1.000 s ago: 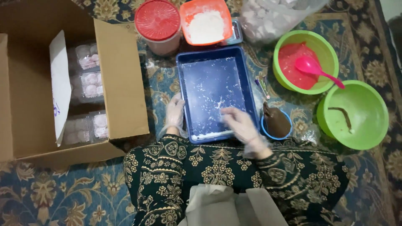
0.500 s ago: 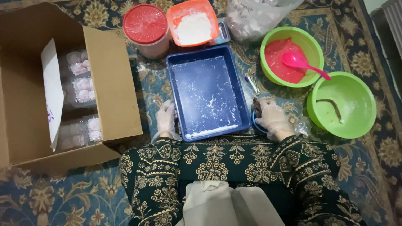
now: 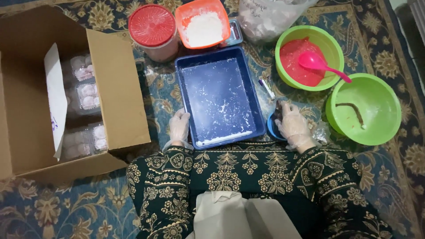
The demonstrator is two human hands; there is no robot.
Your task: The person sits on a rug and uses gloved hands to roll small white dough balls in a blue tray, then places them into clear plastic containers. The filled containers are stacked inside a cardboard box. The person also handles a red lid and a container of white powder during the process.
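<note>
Left of the flour-dusted blue tray (image 3: 219, 95), clear packs (image 3: 84, 95) fill the cardboard box (image 3: 117, 93); the left hand (image 3: 179, 126) loosely grips the tray's edge, the right hand (image 3: 292, 124) curls over a small blue bowl (image 3: 271, 128).

Patterned carpet (image 3: 57, 212) bore an open cardboard box (image 3: 119, 97), blue tray (image 3: 219, 95), red-lidded tub (image 3: 152, 28), orange container (image 3: 202, 24), plastic bag (image 3: 270, 17) and two green bowls (image 3: 330, 42) (image 3: 376, 128).

The tray (image 3: 220, 95) is deep blue, dusted white; two lime-green bowls (image 3: 361, 110), one holding pink paste and a pink spoon (image 3: 321, 65). The tub's lid (image 3: 152, 25) is red, the box (image 3: 119, 88) plain brown, and the sleeves (image 3: 265, 172) and carpet (image 3: 53, 212) carry cream-gold florals on dark green and navy.
</note>
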